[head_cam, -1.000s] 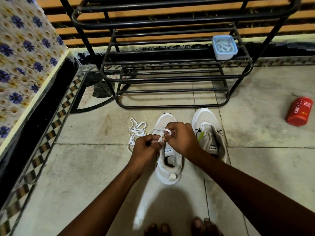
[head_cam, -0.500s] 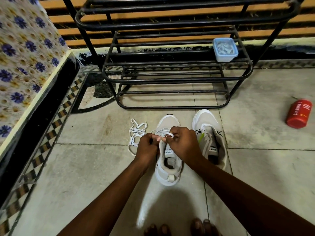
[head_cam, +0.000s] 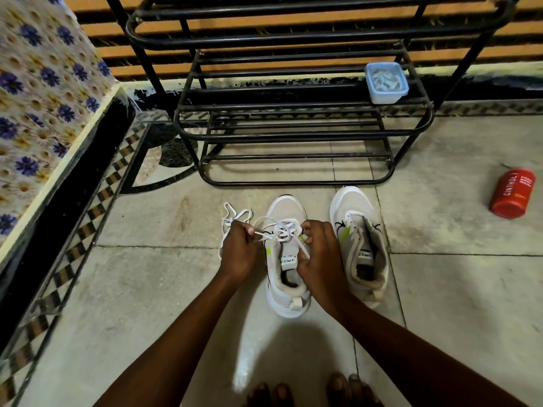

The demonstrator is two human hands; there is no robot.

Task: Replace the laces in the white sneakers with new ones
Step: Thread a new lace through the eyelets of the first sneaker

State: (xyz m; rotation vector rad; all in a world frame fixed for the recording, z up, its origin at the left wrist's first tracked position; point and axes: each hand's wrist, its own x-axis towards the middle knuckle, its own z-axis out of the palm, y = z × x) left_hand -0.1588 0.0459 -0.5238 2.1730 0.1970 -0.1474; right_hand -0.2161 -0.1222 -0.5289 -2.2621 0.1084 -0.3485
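Note:
Two white sneakers stand side by side on the tiled floor, toes away from me. The left sneaker [head_cam: 286,277] carries a white lace [head_cam: 283,230] crossed over its upper eyelets. My left hand [head_cam: 239,251] pinches one end of that lace at the shoe's left side. My right hand [head_cam: 320,257] grips the other end, which runs down across its fingers at the shoe's right side. The right sneaker [head_cam: 360,245] stands unlaced with its tongue open. A loose white lace [head_cam: 232,215] lies bunched on the floor behind my left hand.
A black metal shoe rack [head_cam: 293,136] stands just beyond the shoes, with a blue-lidded plastic box [head_cam: 385,82] on one shelf. A red Cinthol can [head_cam: 513,193] lies on the floor at right. A floral-covered bed edge [head_cam: 44,113] runs along the left. My bare toes [head_cam: 311,392] show at the bottom.
My hands have drawn apart to either side of the left sneaker, pulling the lace ends outward. The crossed lace over the eyelets now shows between them.

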